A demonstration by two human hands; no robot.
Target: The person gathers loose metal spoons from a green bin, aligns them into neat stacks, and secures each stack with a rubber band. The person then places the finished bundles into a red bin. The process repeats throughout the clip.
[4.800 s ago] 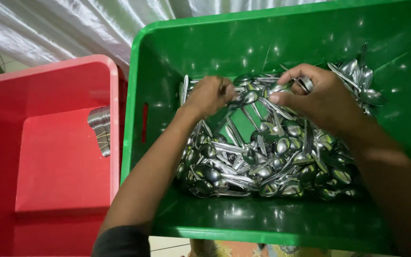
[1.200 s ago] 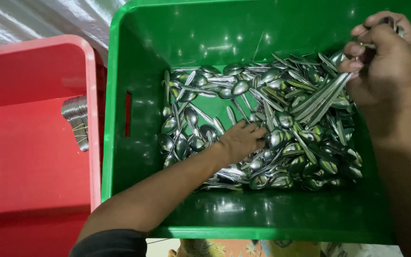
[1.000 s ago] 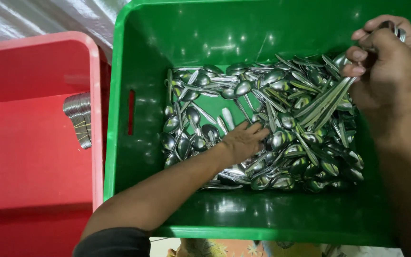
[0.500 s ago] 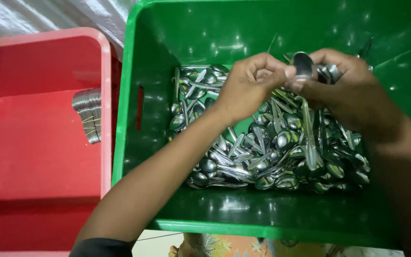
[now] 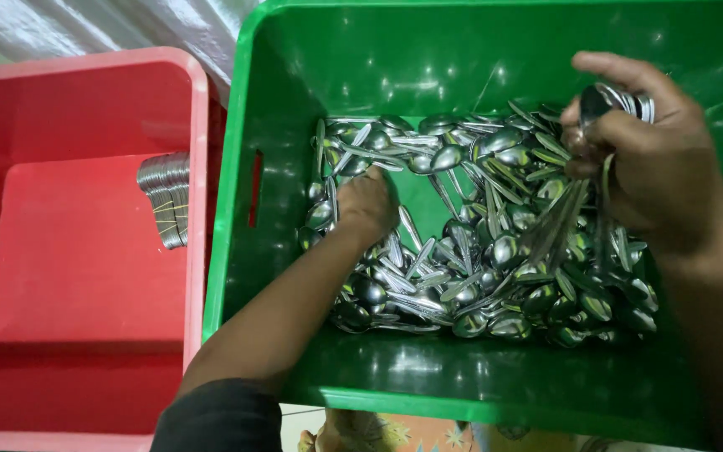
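A green plastic crate (image 5: 462, 50) holds a heap of loose steel spoons (image 5: 479, 243). My left hand (image 5: 366, 203) reaches down into the left part of the heap, its fingers curled among the spoons; whether it grips one is hidden. My right hand (image 5: 650, 163) hovers over the right side of the crate, shut on a stacked bundle of spoons (image 5: 621, 105) whose bowls stick out above my fingers and whose handles hang down below.
A red plastic crate (image 5: 85, 84) stands to the left, touching the green one. A neat stack of spoons (image 5: 166, 198) lies against its right inner wall. Crinkled silver sheeting (image 5: 127, 25) covers the back.
My left hand has left the bundle in my right hand and dropped back into the left side of the heap. My right hand has shifted right with its bundle.
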